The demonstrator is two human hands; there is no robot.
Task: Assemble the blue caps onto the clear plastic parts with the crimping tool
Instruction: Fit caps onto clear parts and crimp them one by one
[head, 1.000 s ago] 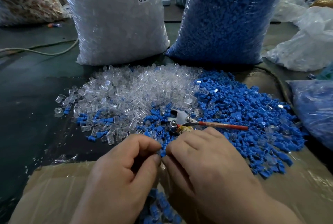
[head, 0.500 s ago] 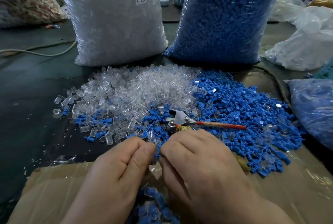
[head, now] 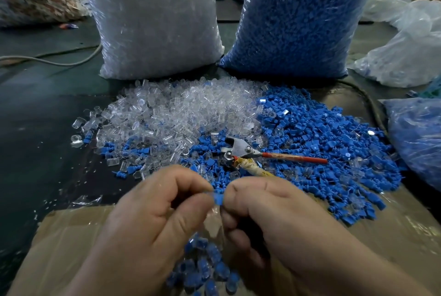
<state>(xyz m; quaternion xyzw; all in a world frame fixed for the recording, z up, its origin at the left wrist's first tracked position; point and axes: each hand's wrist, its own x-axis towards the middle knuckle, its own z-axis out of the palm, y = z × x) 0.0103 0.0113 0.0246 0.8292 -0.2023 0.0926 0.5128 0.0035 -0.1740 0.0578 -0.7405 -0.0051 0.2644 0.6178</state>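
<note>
Because the blue cap (head: 218,198) looks tiny, light and slippery, the left hand (head: 152,219) and right hand (head: 274,219) pinch its sides together at 6 o'clock (the crimping tool (head: 241,151) lies free at 1 o'clock from them).

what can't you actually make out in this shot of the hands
Head view:
1. Any clear part on the small blue plastic cap: covered by fingers of the left hand and right hand.
2. The metal crimping tool: tape-wrapped handle end runs behind the right hand.
3. The blue-and-clear pieces below the hands: blurred, partly hidden.
</note>
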